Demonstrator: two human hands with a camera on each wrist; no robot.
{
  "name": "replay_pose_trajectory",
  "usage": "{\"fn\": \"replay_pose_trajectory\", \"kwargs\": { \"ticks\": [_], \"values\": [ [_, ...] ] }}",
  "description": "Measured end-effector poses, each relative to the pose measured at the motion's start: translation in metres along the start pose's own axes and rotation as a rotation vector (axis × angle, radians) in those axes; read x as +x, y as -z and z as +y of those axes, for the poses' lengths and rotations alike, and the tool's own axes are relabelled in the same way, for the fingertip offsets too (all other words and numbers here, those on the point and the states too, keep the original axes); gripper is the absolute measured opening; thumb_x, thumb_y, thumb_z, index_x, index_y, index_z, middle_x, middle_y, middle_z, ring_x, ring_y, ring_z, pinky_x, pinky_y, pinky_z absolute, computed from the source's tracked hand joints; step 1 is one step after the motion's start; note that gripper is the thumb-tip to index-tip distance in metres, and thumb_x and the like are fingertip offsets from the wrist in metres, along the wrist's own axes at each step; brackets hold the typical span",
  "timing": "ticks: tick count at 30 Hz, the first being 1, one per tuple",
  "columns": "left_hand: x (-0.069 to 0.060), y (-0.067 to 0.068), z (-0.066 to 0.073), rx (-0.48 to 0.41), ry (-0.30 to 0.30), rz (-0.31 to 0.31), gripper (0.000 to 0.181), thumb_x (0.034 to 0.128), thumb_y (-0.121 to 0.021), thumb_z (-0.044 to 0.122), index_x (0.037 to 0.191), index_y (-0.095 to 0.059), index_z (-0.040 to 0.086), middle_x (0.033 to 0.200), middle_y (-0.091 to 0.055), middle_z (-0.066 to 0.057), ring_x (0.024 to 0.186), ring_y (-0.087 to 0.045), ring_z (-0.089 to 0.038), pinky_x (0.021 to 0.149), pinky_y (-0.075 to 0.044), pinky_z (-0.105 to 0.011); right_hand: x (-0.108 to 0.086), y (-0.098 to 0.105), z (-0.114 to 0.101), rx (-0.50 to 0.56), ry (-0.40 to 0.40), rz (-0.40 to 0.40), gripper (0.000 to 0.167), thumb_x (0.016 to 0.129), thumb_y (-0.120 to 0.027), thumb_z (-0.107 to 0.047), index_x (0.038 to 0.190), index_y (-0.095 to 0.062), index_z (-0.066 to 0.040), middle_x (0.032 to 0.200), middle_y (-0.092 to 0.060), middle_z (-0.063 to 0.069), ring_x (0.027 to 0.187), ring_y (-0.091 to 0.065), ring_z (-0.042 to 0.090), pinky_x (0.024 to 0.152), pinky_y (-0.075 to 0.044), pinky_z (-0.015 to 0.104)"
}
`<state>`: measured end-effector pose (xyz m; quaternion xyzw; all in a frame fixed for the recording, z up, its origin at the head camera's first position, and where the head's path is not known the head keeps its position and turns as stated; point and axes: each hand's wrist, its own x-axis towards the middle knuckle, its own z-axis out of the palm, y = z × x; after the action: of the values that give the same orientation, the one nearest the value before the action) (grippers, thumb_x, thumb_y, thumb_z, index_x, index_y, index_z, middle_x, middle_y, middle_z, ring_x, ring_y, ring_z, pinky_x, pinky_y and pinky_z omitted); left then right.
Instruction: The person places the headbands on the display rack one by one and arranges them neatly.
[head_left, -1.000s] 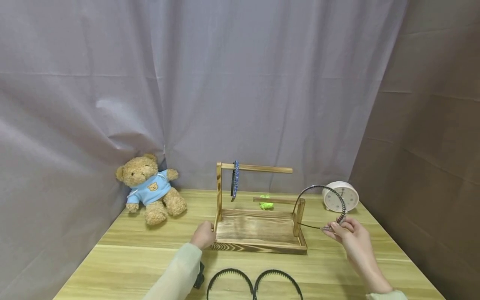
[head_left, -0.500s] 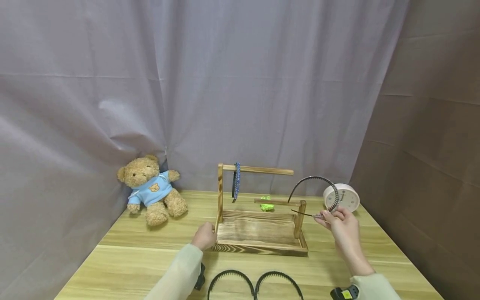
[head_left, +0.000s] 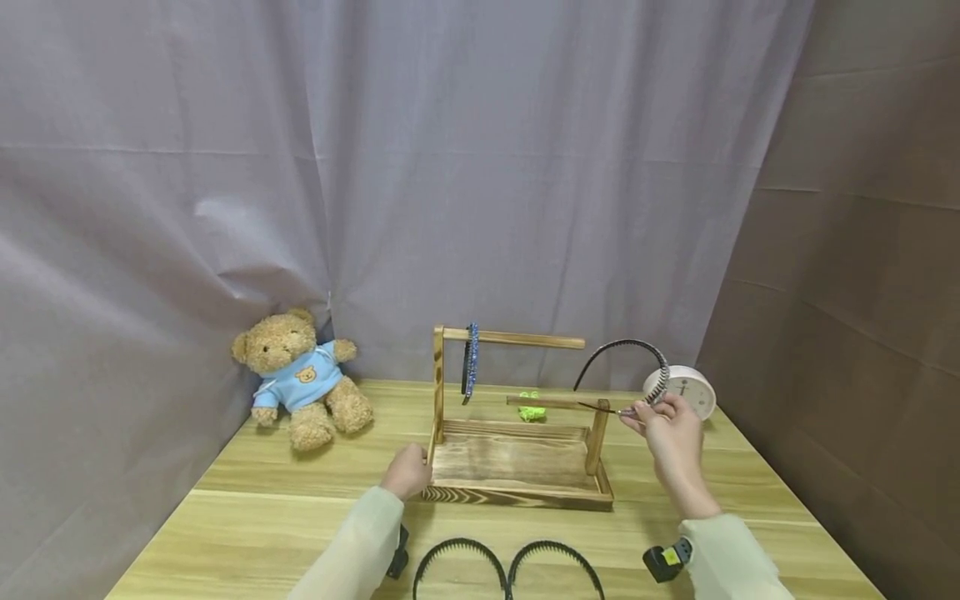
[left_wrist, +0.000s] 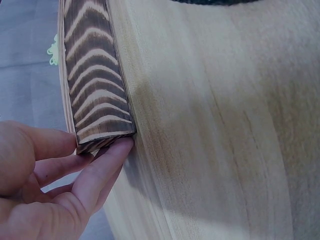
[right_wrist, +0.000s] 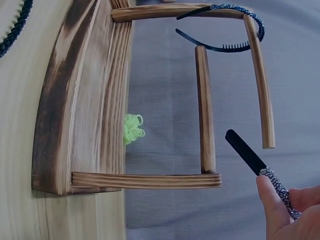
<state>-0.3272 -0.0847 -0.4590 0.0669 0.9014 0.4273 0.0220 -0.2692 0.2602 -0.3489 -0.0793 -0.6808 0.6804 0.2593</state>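
A wooden stand [head_left: 517, 501] has a tray base, a taller bar reaching right and a lower bar [right_wrist: 205, 112] reaching left. My left hand [head_left: 407, 472] grips the tray's left end, thumb and fingers pinching the patterned edge [left_wrist: 100, 80]. Over the low post on the right, my right hand [head_left: 673, 442] pinches a toothed black headband [head_left: 628, 342] by its silver glitter part. Its two free ends point left, between the heights of the bars; in the head view one end overlaps the lower bar. A blue glitter headband [head_left: 472, 362] hangs on the taller bar near its post.
Two black toothed headbands, one on the left [head_left: 459, 542] and one on the right [head_left: 551, 544], lie in front of the stand. A teddy bear [head_left: 303, 375] sits at left, a white clock [head_left: 701, 392] behind my right hand. A bright green item [head_left: 532, 412] lies behind the stand.
My right hand has moved left and upward with the headband, bringing its free ends above the lower bar. The left hand has stayed on the stand.
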Motion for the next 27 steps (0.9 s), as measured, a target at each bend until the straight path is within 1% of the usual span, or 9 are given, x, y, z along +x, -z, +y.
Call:
{"fn": "replay_pose_trajectory", "kwargs": {
  "ticks": [4,7,14,18,20,22,27],
  "values": [
    [-0.001,-0.001,-0.002,0.003,0.004,-0.002,0.032,0.0879,-0.052,-0.005,0.117,-0.057,-0.018,0.097,-0.068,-0.023,0.050,-0.043,-0.011,0.048,-0.040,-0.023,0.001,-0.005,0.000,-0.014,-0.006,0.008,0.017,0.095,-0.053,0.004,0.108,-0.042,0.007,0.088,-0.054,0.006,0.071,-0.067,0.004,0.077,-0.057,0.022],
    [-0.001,-0.002,-0.003,0.013,-0.001,-0.005,0.031,0.0879,-0.052,-0.005,0.115,-0.058,-0.018,0.091,-0.068,-0.019,0.050,-0.042,-0.011,0.048,-0.040,-0.023,0.002,-0.010,0.000,-0.028,-0.002,0.016,0.023,0.094,-0.053,0.004,0.114,-0.042,0.007,0.085,-0.052,0.004,0.071,-0.066,0.003,0.075,-0.057,0.022],
    [0.000,0.000,-0.001,-0.008,0.008,-0.007,0.035,0.0882,-0.050,-0.006,0.120,-0.054,-0.020,0.107,-0.065,-0.029,0.056,-0.048,-0.015,0.052,-0.043,-0.026,0.006,-0.023,0.001,-0.047,0.033,0.010,0.030,0.093,-0.055,0.005,0.120,-0.043,0.009,0.084,-0.051,0.003,0.070,-0.064,0.002,0.073,-0.057,0.022],
    [0.001,-0.001,-0.003,-0.005,0.010,-0.005,0.036,0.0877,-0.051,-0.006,0.120,-0.054,-0.020,0.109,-0.065,-0.029,0.058,-0.050,-0.016,0.053,-0.044,-0.027,0.008,-0.031,0.003,-0.052,0.032,0.001,0.029,0.093,-0.055,0.005,0.120,-0.045,0.008,0.085,-0.052,0.003,0.070,-0.064,0.002,0.074,-0.057,0.023],
    [0.002,-0.001,-0.004,-0.005,0.011,-0.004,0.035,0.0875,-0.051,-0.006,0.119,-0.055,-0.019,0.106,-0.066,-0.027,0.058,-0.049,-0.016,0.053,-0.044,-0.027,0.008,-0.034,0.004,-0.046,0.035,0.000,0.029,0.092,-0.056,0.006,0.119,-0.046,0.008,0.084,-0.053,0.002,0.070,-0.064,0.002,0.074,-0.057,0.023],
    [0.002,-0.001,-0.004,0.001,0.005,0.000,0.030,0.0872,-0.052,-0.005,0.114,-0.059,-0.018,0.098,-0.067,-0.022,0.056,-0.046,-0.015,0.052,-0.042,-0.027,0.008,-0.037,0.004,-0.048,0.034,0.001,0.029,0.091,-0.057,0.006,0.119,-0.047,0.008,0.084,-0.054,0.003,0.070,-0.064,0.002,0.074,-0.057,0.022],
    [0.001,-0.001,-0.001,0.011,-0.002,0.006,0.023,0.0875,-0.053,-0.005,0.106,-0.062,-0.015,0.089,-0.067,-0.017,0.058,-0.047,-0.015,0.053,-0.042,-0.027,0.005,-0.043,0.001,-0.044,0.039,0.001,0.032,0.091,-0.057,0.006,0.121,-0.048,0.010,0.088,-0.056,0.008,0.068,-0.064,0.002,0.072,-0.057,0.021]
  ]
}}
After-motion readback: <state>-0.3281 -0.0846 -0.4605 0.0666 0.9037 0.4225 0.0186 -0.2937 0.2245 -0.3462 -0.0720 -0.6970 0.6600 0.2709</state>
